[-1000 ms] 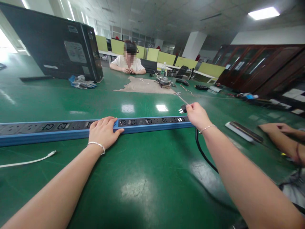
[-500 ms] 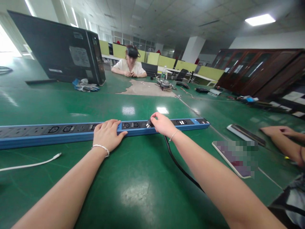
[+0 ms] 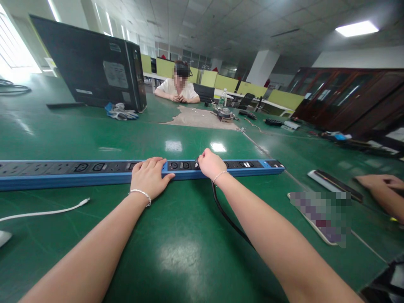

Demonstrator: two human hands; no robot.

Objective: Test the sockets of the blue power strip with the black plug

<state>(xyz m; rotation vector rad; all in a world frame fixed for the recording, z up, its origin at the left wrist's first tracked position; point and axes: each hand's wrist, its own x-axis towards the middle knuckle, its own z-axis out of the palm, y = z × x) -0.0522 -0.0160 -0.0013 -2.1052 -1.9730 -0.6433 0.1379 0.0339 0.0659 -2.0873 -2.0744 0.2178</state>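
A long blue power strip point(image 3: 94, 180) with black sockets lies across the green table. My left hand point(image 3: 150, 176) rests over it near the middle, fingers across the top and thumb against the front side, gripping it. Farther right, the fingers of my right hand point(image 3: 212, 163) are closed round a black plug point(image 3: 197, 163) held at a socket face. Most of the plug is hidden by the fingers, so I cannot tell whether its pins are in the socket. Its black cord point(image 3: 225, 216) runs down under my right forearm.
On the right lie a phone point(image 3: 315, 219) and a dark-and-white slim object point(image 3: 334, 185), near another person's hand point(image 3: 375, 187). A white cable point(image 3: 63, 211) lies at left. Behind stand a black computer case point(image 3: 91, 67) and gloves point(image 3: 121, 112); a person point(image 3: 178, 86) sits across the table.
My right hand has turned and brought the plug down closer to the sockets; its pins showed before. My left hand stays on the strip. The view has shifted slightly.
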